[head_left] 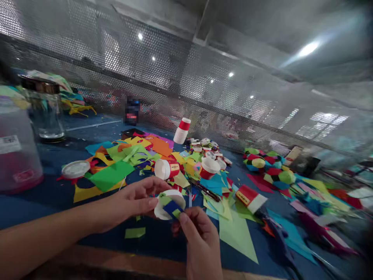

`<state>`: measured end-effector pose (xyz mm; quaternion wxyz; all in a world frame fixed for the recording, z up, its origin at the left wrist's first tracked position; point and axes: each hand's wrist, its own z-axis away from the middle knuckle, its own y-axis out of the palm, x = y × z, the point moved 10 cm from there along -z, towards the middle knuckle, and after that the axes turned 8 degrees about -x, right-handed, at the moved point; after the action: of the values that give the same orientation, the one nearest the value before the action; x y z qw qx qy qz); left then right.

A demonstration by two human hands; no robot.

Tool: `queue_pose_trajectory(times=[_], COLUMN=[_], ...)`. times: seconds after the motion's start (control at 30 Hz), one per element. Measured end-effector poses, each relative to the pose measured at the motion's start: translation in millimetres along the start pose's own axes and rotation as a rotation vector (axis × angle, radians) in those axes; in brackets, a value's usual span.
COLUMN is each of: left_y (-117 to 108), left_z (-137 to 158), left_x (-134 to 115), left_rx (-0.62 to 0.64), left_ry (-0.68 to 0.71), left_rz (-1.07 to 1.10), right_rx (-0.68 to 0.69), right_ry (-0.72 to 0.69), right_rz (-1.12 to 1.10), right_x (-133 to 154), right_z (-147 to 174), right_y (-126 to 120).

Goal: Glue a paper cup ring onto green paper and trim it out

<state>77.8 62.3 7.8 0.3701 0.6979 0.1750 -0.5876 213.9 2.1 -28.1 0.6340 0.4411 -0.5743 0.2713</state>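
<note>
My left hand (138, 198) has its thumb and fingers closed on the rim of a shallow white round piece, like a cut-off paper cup bottom (171, 194). Across that piece lies a small dark blue strip of paper (171, 210) with green bits on it. The thumb and forefinger of my right hand (198, 233) pinch the strip's lower end. Both hands are above the front of the table. Beyond them a red and white paper cup (166, 169) lies on its side, and another cup (209, 167) faces upward. A small green paper scrap (135, 233) rests below my left hand.
Coloured paper sheets and scraps (112, 175) cover the blue table (101, 241). Stacked cups (182, 131) stand at the back. To the left are a glass jar (48, 111) and a plastic container (17, 151). Paper-covered balls (264, 161) and a tipped cup (251, 198) lie right.
</note>
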Motion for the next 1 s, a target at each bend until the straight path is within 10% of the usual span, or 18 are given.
queue_pose_trajectory(times=[0.4, 0.53, 0.7, 1.0], left_y=[2.2, 6.2, 14.6, 16.6], left_z=[1.6, 1.3, 5.6, 7.6], left_x=[8.8, 8.2, 10.4, 12.0], left_rx=[-0.048, 0.008, 0.103, 0.128], left_ry=[-0.107, -0.119, -0.150, -0.181], left_rz=[0.152, 0.184, 0.221, 0.222], right_rx=[-0.104, -0.384, -0.197, -0.282], right_ry=[-0.121, -0.573, -1.225, -1.419], right_rz=[0.033, 0.220, 0.475, 0.745], right_x=[11.2, 48.5, 81.4, 84.5], right_z=[5.2, 33.1, 76.2, 86.2], right_y=[-4.2, -23.1, 19.0, 35.7])
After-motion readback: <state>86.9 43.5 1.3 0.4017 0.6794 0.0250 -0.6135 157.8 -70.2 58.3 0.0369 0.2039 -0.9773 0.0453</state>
